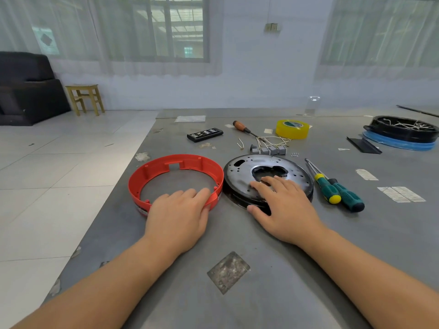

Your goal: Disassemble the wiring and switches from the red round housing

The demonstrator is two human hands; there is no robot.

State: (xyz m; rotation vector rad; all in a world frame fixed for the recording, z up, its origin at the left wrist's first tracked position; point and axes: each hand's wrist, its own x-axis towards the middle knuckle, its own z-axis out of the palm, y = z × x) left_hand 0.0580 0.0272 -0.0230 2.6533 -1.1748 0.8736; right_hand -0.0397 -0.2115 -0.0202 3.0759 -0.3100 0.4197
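The red round housing (166,167) is a bare ring lying on the grey table near its left edge. My left hand (179,214) rests over its near rim, fingers laid inside the ring. Beside it lies a round dark metal plate (240,173) with a hole in its middle. My right hand (282,205) lies flat on that plate, fingers spread, thumb at its near edge. The removed wiring (273,140) and several grey switches (270,150) lie loose on the table behind the plate.
Two green-handled screwdrivers (337,189) lie right of the plate. Farther back are tiny screws (294,154), a wooden-handled screwdriver (244,128), a yellow tape roll (292,129), a black bit case (204,134) and a black round tray on a blue ring (401,134). The table's left edge runs close to the housing.
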